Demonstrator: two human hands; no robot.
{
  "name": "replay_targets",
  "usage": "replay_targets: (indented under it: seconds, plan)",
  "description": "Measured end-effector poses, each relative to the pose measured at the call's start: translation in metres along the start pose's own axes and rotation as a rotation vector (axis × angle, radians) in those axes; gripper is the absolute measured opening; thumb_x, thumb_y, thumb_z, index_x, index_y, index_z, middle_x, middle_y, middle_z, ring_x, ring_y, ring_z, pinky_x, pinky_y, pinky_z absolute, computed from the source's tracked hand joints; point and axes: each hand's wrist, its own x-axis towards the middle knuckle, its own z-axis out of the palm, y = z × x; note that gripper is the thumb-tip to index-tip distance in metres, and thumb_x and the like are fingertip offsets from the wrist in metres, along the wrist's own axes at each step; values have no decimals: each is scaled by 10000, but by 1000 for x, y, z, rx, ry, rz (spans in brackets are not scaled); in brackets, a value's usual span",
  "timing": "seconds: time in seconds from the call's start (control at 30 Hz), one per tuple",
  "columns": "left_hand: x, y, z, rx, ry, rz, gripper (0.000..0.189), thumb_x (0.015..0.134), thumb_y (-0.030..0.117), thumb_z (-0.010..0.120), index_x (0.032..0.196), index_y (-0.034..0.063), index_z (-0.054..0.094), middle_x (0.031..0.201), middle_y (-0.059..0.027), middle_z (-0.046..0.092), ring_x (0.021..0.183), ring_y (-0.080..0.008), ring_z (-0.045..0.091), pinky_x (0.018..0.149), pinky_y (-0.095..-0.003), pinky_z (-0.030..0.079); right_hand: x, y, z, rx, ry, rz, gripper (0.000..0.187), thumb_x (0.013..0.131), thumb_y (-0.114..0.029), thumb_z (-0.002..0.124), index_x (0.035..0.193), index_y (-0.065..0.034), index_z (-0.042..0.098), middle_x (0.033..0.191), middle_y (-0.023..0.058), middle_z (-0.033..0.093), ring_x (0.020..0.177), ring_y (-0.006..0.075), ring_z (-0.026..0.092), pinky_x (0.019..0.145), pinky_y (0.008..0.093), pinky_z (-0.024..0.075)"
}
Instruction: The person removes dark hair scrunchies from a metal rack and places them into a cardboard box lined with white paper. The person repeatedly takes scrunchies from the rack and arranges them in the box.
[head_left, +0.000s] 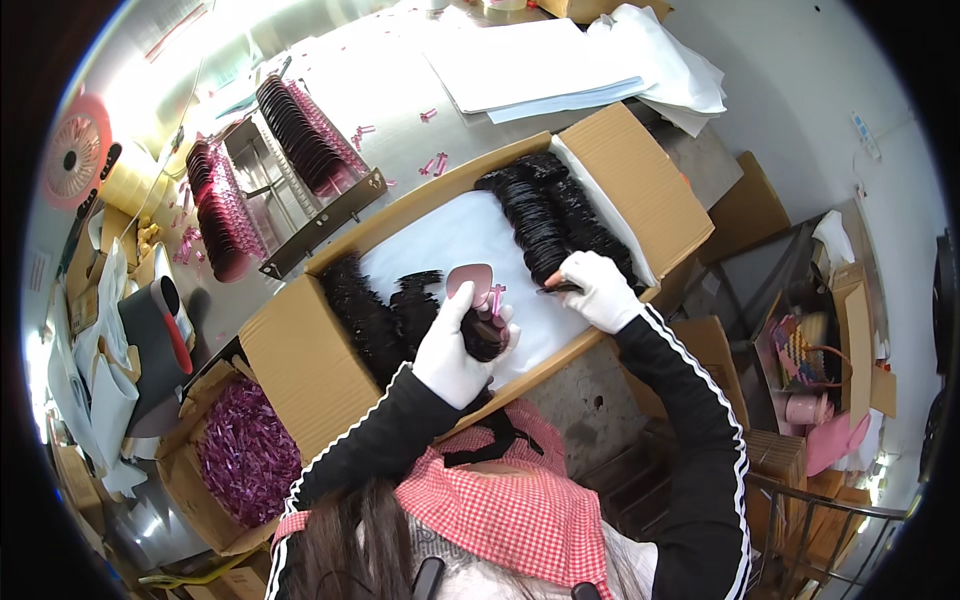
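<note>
My left hand (463, 349), in a white glove with bare fingertips, holds several tinted lenses over an open cardboard box (525, 394). A pinkish lens (470, 285) with a small pink plastic tab (497, 298) stands out between thumb and fingers. My right hand (596, 289), gloved likewise, has its fingers bent at the near end of a long row of dark lenses (525, 217) on the box's right side; whether it grips one is hidden. More dark lenses (360, 322) stand in rows at the box's left side. White sheet material (442, 225) lines the box.
A metal rack (322, 223) with rows of lenses on pink tabs stands at the upper left. Loose pink tabs (441, 163) lie on the metal table. White paper sheets (525, 67) lie beyond the box. A carton of purple-pink pieces (247, 450) stands lower left.
</note>
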Motion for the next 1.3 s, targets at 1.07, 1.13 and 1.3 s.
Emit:
replay_targets:
  seconds: [1.07, 1.13, 1.3]
  plan:
    - [4, -10, 3, 1348, 60, 462, 220, 976, 194, 577, 1099, 69, 444, 753, -68, 621, 563, -116, 570, 524, -259, 483, 10, -50, -19, 344, 75, -61, 562, 811, -361, 735, 1217, -7, 572, 1099, 157, 617, 965, 336, 614, 853, 395, 500]
    - [-9, -13, 3, 1528, -28, 633, 277, 955, 163, 615, 1159, 73, 452, 790, -101, 651, 623, -141, 634, 549, -277, 505, 15, -83, -21, 494, -175, 113, 490, 900, -443, 643, 1126, -13, 572, 934, 149, 645, 826, 316, 647, 764, 350, 519]
    - [-32, -7, -16, 1301, 115, 1070, 126, 900, 92, 666, 861, 40, 558, 632, -69, 624, 540, -188, 647, 497, -269, 488, 20, -126, 38, 1311, -152, 339, 217, 1023, -255, 472, 924, -71, 529, 683, 18, 524, 583, 88, 468, 540, 237, 410]
